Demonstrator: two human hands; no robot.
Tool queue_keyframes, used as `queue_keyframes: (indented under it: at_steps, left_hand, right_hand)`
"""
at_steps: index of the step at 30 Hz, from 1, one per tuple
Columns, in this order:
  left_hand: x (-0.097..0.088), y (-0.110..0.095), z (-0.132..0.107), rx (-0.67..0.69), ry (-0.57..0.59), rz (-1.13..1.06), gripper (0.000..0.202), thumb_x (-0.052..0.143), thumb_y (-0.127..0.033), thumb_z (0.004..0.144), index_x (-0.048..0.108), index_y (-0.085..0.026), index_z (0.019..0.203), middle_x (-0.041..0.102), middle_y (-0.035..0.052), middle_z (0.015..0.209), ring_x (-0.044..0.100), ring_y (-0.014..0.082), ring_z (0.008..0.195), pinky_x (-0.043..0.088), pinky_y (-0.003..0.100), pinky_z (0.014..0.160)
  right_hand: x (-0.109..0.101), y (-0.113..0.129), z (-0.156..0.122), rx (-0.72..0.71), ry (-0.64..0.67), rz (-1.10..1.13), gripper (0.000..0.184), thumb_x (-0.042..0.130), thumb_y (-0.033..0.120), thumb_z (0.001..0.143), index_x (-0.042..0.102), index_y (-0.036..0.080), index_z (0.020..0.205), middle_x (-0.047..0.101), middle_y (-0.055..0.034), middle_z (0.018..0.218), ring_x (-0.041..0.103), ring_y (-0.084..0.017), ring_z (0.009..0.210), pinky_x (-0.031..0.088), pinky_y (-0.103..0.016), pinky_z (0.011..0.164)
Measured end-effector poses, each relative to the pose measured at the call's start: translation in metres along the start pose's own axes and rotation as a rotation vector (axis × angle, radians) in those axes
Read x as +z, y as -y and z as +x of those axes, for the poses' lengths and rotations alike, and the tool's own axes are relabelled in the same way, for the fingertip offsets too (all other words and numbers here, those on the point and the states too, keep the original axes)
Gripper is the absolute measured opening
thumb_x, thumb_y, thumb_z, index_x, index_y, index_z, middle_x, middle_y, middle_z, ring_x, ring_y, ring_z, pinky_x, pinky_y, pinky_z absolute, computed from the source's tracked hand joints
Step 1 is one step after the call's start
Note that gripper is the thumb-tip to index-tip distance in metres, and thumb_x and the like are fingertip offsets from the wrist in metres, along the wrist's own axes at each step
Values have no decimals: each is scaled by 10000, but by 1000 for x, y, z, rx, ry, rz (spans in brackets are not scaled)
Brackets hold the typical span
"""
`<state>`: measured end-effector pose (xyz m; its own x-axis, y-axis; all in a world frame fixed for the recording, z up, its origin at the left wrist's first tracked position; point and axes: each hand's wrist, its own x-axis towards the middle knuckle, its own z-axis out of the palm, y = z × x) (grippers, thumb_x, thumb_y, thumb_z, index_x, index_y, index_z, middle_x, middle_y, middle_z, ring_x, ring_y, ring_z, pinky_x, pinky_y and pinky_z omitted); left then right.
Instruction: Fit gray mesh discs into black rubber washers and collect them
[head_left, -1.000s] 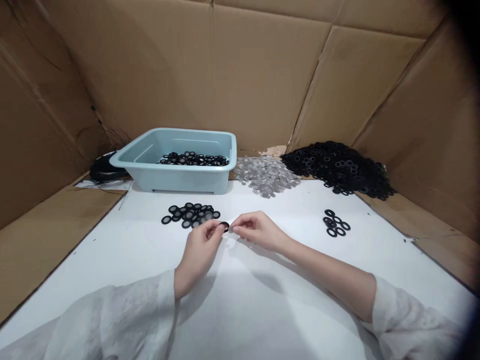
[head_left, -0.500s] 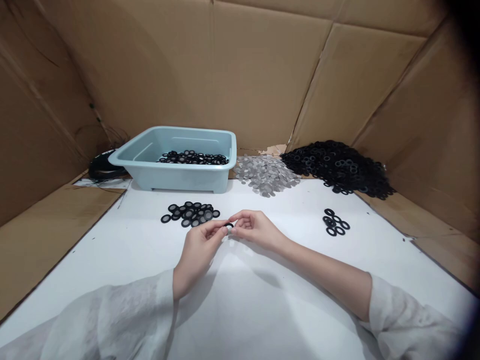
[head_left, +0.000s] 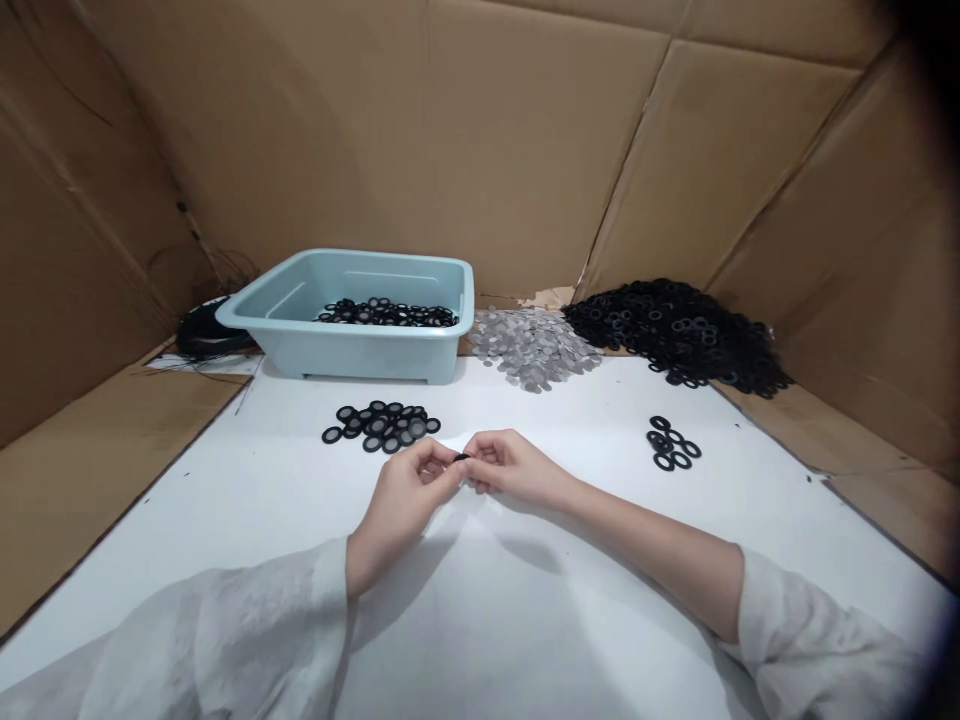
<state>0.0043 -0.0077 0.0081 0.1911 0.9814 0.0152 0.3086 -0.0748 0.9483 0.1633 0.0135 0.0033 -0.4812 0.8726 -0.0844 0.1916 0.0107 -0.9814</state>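
My left hand (head_left: 401,500) and my right hand (head_left: 510,467) meet fingertip to fingertip over the white table (head_left: 525,600). Between them they pinch a small black ring (head_left: 460,458), mostly hidden by the fingers. Just beyond my left hand lies a small cluster of black rings with grey mesh centres (head_left: 381,425). To the right of my right hand sits a little group of plain black rings (head_left: 670,446).
A light blue tub (head_left: 352,345) holding several finished rings stands at the back left. Behind the hands are a heap of grey mesh discs (head_left: 531,347) and a large heap of black rings (head_left: 675,328). Cardboard walls (head_left: 480,140) enclose the table. A black coil (head_left: 201,335) lies left of the tub.
Both hands have drawn closer together and closed more tightly on the ring, which now shows less between the fingertips. The piles and tub have not moved.
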Motion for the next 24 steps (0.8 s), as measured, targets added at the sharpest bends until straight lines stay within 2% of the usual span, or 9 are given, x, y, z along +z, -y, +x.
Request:
queue_keyframes:
  at_steps: [4,9,13,16,20,24]
  left_hand:
    - [-1,-2,0,-74,27,-55,181,563,-279,737,511,-150,620,490,-39,531,426,86,504,317,199,490]
    - [-2,-5,-1,-82,31,-135,178,530,-225,747,463,-158,596,465,-48,525,399,78,501,301,194,486]
    - [-2,-8,-2,-67,50,-130,205,528,-268,767,464,-158,606,473,-44,532,403,81,506,300,198,488]
    - [-1,-6,-1,-46,50,-109,223,533,-313,775,475,-157,626,469,-42,534,409,86,507,302,202,489]
    - [1,2,0,26,62,-116,263,485,-368,809,453,-163,648,421,-48,546,388,86,498,295,202,481]
    - [0,10,1,66,43,-86,274,401,-394,852,418,-179,683,387,-49,567,368,95,504,292,207,480]
  right_hand:
    - [-1,-2,-1,-28,23,23,155,544,279,759,515,135,710,514,13,550,480,-80,501,363,-195,479]
    - [-2,4,-2,-53,-8,99,178,564,303,744,504,138,712,513,22,576,493,-72,487,358,-188,457]
    - [0,6,-1,-39,-80,162,220,599,336,718,516,134,697,525,27,548,491,-68,448,346,-183,420]
    - [4,1,1,-21,-118,290,274,646,376,673,521,133,660,537,26,506,491,-71,427,368,-196,424]
    - [7,-6,2,48,-97,479,320,710,394,602,536,125,610,564,13,497,504,-78,411,400,-219,437]
    - [3,0,1,94,-50,492,331,736,394,567,570,111,609,573,7,524,510,-74,418,403,-215,428]
